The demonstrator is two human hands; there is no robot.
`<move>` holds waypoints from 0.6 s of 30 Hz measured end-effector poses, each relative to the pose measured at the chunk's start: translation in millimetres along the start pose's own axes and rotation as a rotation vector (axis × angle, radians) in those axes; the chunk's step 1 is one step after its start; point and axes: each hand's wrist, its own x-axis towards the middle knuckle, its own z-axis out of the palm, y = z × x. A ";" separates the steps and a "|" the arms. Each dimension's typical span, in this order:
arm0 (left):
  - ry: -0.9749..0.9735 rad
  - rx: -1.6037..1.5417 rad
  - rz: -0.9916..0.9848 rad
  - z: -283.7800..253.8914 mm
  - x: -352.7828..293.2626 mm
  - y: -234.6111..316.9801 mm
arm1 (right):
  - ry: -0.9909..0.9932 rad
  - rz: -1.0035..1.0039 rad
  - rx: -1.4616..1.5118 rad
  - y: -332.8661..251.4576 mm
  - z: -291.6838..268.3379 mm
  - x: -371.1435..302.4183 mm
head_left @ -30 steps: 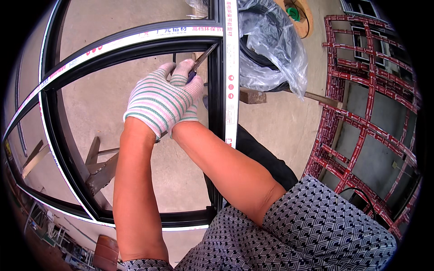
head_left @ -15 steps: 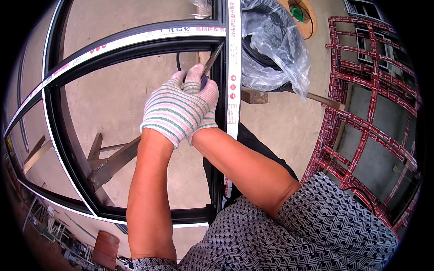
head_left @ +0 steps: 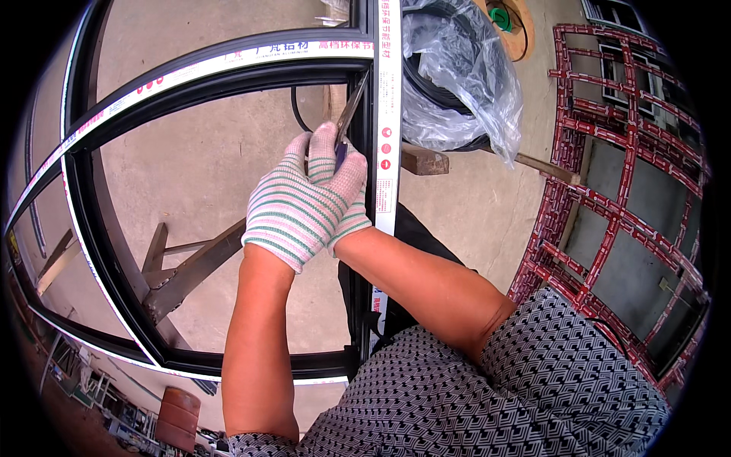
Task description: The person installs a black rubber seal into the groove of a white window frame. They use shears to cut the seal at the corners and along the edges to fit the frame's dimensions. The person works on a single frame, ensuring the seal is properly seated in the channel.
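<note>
Both hands wear white knit gloves with green and pink stripes and are clasped together. My left hand [head_left: 295, 207] lies on top, fingers wrapped round a narrow-bladed hand tool [head_left: 351, 111] with a dark purple handle. Beneath it, my right hand [head_left: 352, 223] is mostly covered and also closed at the handle; its exact grip is hidden. The long metal blade points up and right, its tip in the inner corner of a black window frame [head_left: 228, 81]. White printed protective film [head_left: 387, 99] covers the frame's upper faces. Both hands are beside the frame's right-hand upright.
Right of the frame lies a black coil in clear plastic wrapping [head_left: 464, 84], near a wooden block [head_left: 425, 161]. Red-wrapped lattice frames [head_left: 628, 145] stand farther right. A metal support [head_left: 194, 266] shows through the frame opening. A brown-red panel [head_left: 177, 419] is at lower left.
My clasped hands have moved slightly toward me with the tool, and the blade tip has come a little nearer along the upright. The view has shifted slightly.
</note>
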 end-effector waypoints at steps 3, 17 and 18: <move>0.030 0.023 0.032 2.5 3.2 -3.8 | 0.035 -0.015 0.003 -2.4 7.8 -3.3; 0.177 -0.407 0.018 22.6 -0.4 -43.0 | -0.107 -0.333 -0.620 -26.5 -18.2 -19.3; 0.177 -0.404 0.008 18.6 0.4 -45.2 | -0.062 -0.262 -0.686 -36.7 -12.8 -28.6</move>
